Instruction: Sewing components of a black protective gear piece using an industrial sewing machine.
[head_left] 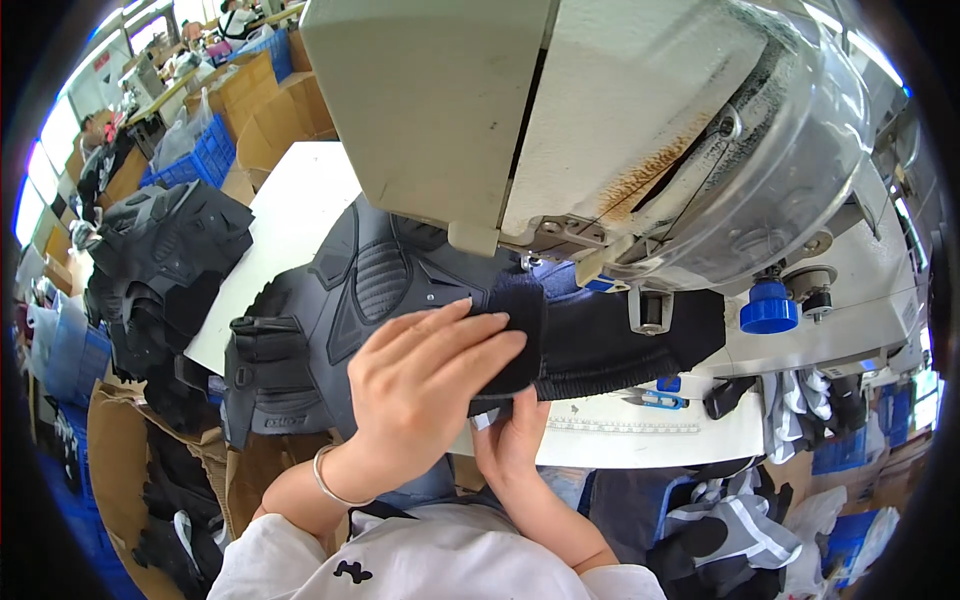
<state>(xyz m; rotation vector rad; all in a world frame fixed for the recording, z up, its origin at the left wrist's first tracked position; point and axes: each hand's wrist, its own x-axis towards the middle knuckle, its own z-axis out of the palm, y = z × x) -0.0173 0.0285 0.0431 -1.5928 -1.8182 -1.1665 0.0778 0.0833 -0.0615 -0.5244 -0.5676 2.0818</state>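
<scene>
bright, cool light fills the room, the windows at left burnt out white and fringed blue-purple. the table shines pale; the black fabric sinks into shadow. glare streaks the clear cover. fisheye curves bend edges toward black corners; the far background looks soft.

No wording is legible: fine graduations line a ruler strip on the white worktable, a tiny badge marks the black padded piece, and a dark emblem sits on the white shirt.
</scene>
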